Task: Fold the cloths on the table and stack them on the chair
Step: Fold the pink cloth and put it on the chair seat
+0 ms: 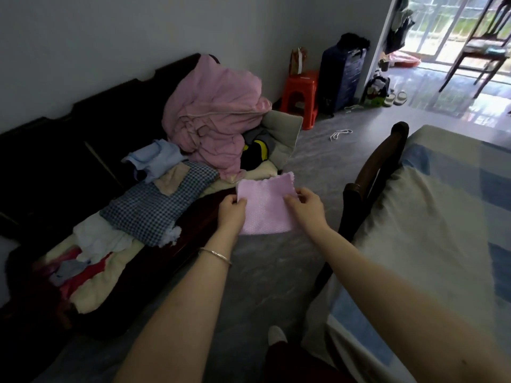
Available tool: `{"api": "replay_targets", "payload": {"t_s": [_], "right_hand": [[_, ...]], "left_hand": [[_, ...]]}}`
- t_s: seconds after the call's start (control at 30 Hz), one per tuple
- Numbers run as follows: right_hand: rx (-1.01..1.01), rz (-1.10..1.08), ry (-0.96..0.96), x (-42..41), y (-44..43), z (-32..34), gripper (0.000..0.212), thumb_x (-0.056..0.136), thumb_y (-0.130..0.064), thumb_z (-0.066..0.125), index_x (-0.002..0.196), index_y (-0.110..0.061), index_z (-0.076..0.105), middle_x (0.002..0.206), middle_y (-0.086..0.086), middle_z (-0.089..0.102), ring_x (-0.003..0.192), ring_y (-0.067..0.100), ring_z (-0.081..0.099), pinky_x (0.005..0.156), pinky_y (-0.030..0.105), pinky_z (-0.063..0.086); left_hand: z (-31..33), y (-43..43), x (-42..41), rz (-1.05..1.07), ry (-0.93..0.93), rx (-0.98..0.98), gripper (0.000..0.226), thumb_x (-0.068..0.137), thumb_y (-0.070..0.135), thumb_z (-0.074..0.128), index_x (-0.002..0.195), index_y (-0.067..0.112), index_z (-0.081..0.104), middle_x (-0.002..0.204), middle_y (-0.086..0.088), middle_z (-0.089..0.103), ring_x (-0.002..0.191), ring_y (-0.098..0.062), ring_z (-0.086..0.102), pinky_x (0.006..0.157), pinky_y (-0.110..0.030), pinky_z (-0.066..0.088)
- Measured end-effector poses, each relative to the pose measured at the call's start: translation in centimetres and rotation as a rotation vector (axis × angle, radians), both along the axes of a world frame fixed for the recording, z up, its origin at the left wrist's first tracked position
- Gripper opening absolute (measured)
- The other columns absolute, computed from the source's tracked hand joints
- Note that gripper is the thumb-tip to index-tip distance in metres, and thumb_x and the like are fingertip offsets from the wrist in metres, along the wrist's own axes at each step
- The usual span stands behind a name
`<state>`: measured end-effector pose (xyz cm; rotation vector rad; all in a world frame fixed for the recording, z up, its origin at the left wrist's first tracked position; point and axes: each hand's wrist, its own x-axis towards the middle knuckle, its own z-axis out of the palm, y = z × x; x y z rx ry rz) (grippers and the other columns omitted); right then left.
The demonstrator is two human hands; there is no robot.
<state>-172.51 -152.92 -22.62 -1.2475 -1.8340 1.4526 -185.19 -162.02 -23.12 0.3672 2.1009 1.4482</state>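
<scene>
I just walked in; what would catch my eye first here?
The left hand and right hand pinch a small pink cloth by its side edges, mid-view. Behind it a big crumpled pink quilt is heaped on a dark wooden bench strewn with clothes. A red stool stands by the far wall.

Pale walls [83,37] meet a grey floor [262,272]. A dark wooden sofa [55,161] fills the left, a bed [428,230] the right. Daylight floods the glass door [442,29] at upper right.
</scene>
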Motion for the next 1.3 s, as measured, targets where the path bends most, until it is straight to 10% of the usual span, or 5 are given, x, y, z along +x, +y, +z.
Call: {"api": "replay_targets", "payload": {"t_s": [0.73,0.93,1.13,1.3], "right_hand": [[-0.017,0.037,-0.014,-10.9,12.5,-0.5,0.023,0.09,-0.021,0.053,0.107,-0.009,0.062,0.094,0.001,0.061,0.087,0.017,0.056,0.073,0.026,0.042],[-0.001,-0.024,-0.045,-14.2,14.9,-1.0,0.009,0.089,-0.019,0.053,0.084,-0.012,0.057,0.072,-0.005,0.055,0.069,0.01,0.05,0.058,0.02,0.038],[-0.015,-0.159,-0.031,-18.0,17.3,-1.3,0.011,0.088,-0.021,0.054,0.089,-0.012,0.06,0.081,0.0,0.061,0.077,0.015,0.055,0.065,0.025,0.043],[-0.021,-0.261,-0.025,-20.5,19.3,-1.2,0.011,0.09,-0.022,0.053,0.092,-0.013,0.059,0.085,0.0,0.06,0.08,0.014,0.054,0.065,0.023,0.041]], "left_hand": [[-0.3,12.5,-10.7,0.035,-0.054,0.023,0.012,0.093,0.009,0.047,0.089,0.012,0.057,0.089,-0.004,0.055,0.092,-0.019,0.05,0.082,-0.028,0.039],[-0.9,15.4,-14.6,-0.032,-0.058,0.02,0.025,0.094,0.011,0.047,0.113,-0.002,0.058,0.098,-0.007,0.055,0.092,-0.02,0.05,0.082,-0.029,0.04],[-1.2,19.7,-19.5,-0.159,-0.05,-0.041,0.031,0.093,0.014,0.048,0.065,0.025,0.041,0.073,0.004,0.047,0.087,-0.018,0.047,0.077,-0.027,0.036],[-1.0,23.3,-22.9,-0.292,-0.024,-0.028,0.013,0.094,0.015,0.047,0.084,0.013,0.054,0.086,-0.004,0.052,0.089,-0.018,0.045,0.076,-0.026,0.035]]}}
